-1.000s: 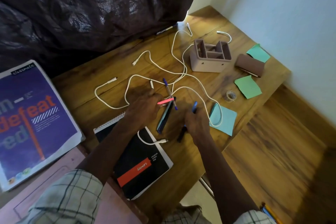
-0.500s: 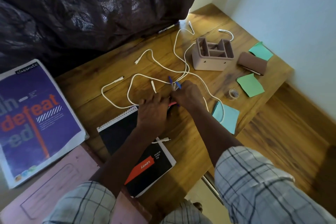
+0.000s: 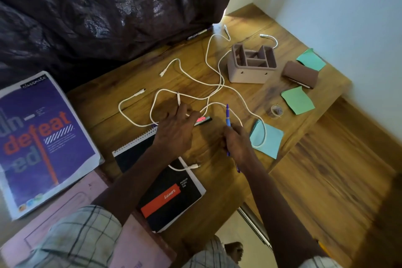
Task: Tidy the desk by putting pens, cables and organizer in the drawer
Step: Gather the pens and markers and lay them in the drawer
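My right hand (image 3: 238, 143) is shut on blue pens (image 3: 227, 115), whose tips stick up past my fingers and whose ends show below my wrist. My left hand (image 3: 176, 129) lies over a pink and a dark pen (image 3: 203, 120) on the wooden desk (image 3: 121, 113), fingers curled on them. White cables (image 3: 217, 85) sprawl tangled across the desk's middle. The beige organizer (image 3: 250, 72) with several compartments stands at the back right. Another pen (image 3: 199, 33) lies at the curtain's foot. No drawer is clearly in view.
A black spiral pad (image 3: 174, 193) lies under my left forearm, with a cable end (image 3: 191, 167) on it. A purple notebook (image 3: 39, 137) lies at the left. Green and blue sticky notes (image 3: 298, 100), a brown pouch (image 3: 300, 74) and a tape roll (image 3: 276, 111) sit at the right.
My right hand drew back toward me and to the right with the blue pens in it. My left hand stayed on the pink and dark pens.
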